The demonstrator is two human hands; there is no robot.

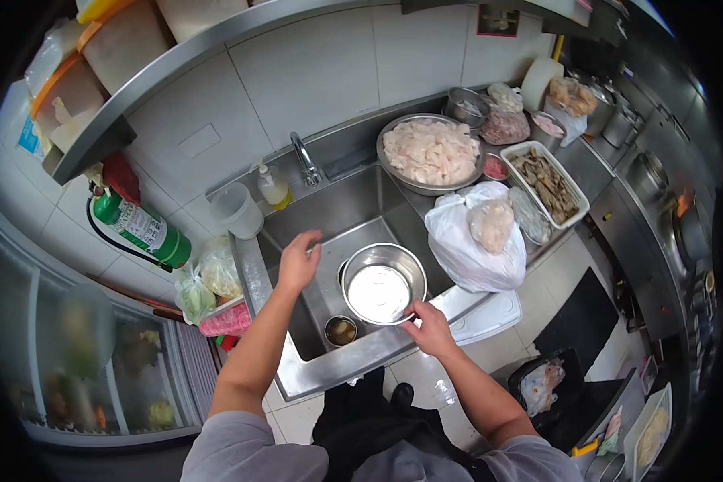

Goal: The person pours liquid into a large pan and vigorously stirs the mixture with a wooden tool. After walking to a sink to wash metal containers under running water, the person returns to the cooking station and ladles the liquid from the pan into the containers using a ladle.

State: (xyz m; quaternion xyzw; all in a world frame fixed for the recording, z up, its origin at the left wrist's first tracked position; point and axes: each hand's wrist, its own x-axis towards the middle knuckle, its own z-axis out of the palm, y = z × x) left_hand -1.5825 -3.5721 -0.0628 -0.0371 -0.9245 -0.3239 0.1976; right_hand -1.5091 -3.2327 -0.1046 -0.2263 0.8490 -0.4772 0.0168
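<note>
My right hand (430, 328) grips the near right rim of a round stainless steel bowl (381, 256) held over the sink (276, 277). The bowl's bottom is bright with glare, so I cannot tell if it holds water. Over the left part of the basin, my left hand (299, 261) is apart from the bowl, its fingers loosely stretched out and holding nothing. The faucet (304, 159) stands at the back rim, beyond that hand. A drain opening (341, 330) with brownish bits shows at the basin's near side.
Right of the sink are a large bowl of pale raw meat (430, 151), a white plastic bag (475, 249) and a tray of brownish food (548, 186). A soap bottle (274, 188) and plastic container (237, 210) sit at left. A shelf (209, 46) overhangs the back left.
</note>
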